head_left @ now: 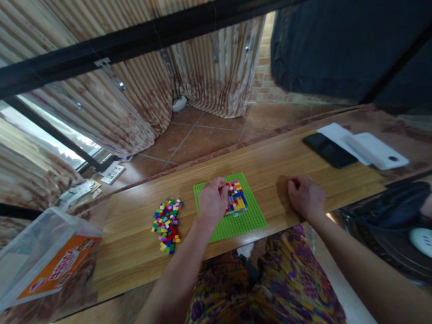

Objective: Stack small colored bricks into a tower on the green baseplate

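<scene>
On the wooden board lies a green baseplate (255,216) with a block of multicoloured toy bricks (237,196) built on it. My left hand (212,200) is over the left part of that block, its fingers pinched together at the block's upper left. Whatever the fingertips hold, if anything, is too small to make out. To the left, a pile of loose small bricks (166,223) in many colours is spread on the wood. My right hand (306,195) rests on the board right of the baseplate, fingers curled in; its palm side is hidden.
A black phone (329,149) lies by white papers or boxes (378,151) at the board's right end. A clear plastic bin (44,255) with an orange label stands at the left. Behind the wooden board (134,258), a dark bar (190,26) crosses in front of striped curtains (209,72).
</scene>
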Available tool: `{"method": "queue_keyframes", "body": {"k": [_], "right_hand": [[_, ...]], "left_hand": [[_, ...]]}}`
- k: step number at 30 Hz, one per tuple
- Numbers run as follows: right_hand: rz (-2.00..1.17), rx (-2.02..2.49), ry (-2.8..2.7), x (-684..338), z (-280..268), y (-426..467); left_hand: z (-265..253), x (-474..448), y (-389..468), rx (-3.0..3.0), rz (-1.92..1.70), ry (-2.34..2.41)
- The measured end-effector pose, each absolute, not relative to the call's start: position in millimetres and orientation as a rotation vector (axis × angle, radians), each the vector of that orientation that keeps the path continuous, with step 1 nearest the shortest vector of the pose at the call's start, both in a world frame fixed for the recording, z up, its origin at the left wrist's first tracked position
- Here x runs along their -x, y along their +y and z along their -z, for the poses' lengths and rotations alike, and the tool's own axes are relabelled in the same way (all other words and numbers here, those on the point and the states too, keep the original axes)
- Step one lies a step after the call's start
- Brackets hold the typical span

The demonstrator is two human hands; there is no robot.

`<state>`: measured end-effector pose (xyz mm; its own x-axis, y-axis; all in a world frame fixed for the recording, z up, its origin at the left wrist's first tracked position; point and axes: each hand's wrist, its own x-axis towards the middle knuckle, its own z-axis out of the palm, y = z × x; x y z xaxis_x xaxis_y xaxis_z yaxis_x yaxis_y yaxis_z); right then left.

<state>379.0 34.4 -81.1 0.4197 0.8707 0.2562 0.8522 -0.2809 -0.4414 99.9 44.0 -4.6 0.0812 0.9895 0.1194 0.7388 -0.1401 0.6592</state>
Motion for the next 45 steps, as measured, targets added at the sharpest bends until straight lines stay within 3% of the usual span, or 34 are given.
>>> {"method": "queue_keyframes", "body": {"k": [25,34,45], "right_hand": [[0.028,2.181,-1.514,-386.3,88.0,34.8],[0.028,2.193,-1.533,-394.1,94.0,35.2],[0.028,2.266,-1.512,-394.2,88.0,36.0]], "left_hand": [[4.2,-100.4,35.6,-1.772,-0.877,1.74],[11.6,-1.1,-37.6,-1.825,-1.039,1.948],[49.3,47.1,-121.0,-1.64,-0.81,2.318]]}}
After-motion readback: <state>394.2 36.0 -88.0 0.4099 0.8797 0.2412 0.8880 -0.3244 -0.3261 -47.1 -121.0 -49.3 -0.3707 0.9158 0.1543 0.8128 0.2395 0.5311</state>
